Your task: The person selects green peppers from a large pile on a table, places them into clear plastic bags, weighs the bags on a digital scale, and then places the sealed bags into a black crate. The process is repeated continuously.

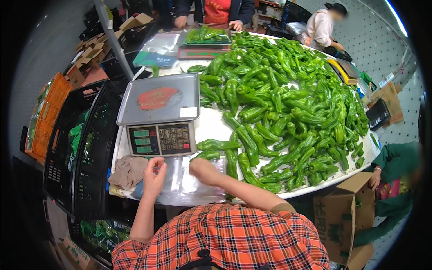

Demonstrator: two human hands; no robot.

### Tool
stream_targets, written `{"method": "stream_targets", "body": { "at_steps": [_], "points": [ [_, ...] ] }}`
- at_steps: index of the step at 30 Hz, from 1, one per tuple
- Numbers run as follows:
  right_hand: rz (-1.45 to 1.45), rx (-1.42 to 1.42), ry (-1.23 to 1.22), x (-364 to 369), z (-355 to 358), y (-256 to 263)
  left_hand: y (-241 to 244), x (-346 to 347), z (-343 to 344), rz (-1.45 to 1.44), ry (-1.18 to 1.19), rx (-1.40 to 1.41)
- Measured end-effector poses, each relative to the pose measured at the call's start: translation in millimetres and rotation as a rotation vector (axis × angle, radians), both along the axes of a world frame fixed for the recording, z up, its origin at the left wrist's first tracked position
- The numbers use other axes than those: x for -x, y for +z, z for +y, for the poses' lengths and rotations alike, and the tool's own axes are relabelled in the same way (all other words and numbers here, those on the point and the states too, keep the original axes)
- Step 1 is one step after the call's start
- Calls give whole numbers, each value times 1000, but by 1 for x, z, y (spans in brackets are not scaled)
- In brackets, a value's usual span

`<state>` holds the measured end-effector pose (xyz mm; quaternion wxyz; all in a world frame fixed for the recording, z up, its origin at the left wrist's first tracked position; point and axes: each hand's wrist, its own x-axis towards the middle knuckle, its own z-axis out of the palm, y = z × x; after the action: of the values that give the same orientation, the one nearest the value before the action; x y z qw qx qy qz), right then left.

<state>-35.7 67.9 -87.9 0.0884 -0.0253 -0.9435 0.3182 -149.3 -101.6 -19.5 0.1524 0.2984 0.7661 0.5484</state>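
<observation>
Over the table's near edge, my left hand (154, 177) has loosely curled fingers, the thumb apart from them and nothing visible between. It is just right of a crumpled brown cloth (128, 171). My right hand (204, 172) is bent into a fist, slightly blurred, over a stack of clear plastic bags (177, 184). A green pepper (208, 155) shows right behind its knuckles; whether the fingers touch it is hidden. Beyond my hands stands a digital scale (158, 98), its metal pan bare except for a worn red patch and a white sticker. A large heap of green peppers (280, 101) covers the table's right side.
Black plastic crates (91, 162) and an orange crate (50, 118) stand left of the white table (211, 125). Across it, a person is behind another scale (202, 50) bearing bagged peppers. A person at right has a hand at a cardboard box (344, 216). A yellow scale (342, 71) sits far right.
</observation>
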Motion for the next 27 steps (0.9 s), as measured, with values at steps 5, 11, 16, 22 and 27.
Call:
{"method": "stream_targets", "body": {
  "at_steps": [5,11,16,22,27],
  "points": [
    [380,930,-278,16,37,122,58,-17,-12,509,331,-401],
    [718,1247,-435,14,48,196,86,-46,-14,1024,29,-520],
    [690,1120,-382,8,24,194,86,-66,30,680,-103,-24],
    [757,664,-439,-5,31,184,71,-35,36,-256,29,-450],
    [745,-177,-240,-1,26,155,122,-60,24,696,320,-378]
  ]
}}
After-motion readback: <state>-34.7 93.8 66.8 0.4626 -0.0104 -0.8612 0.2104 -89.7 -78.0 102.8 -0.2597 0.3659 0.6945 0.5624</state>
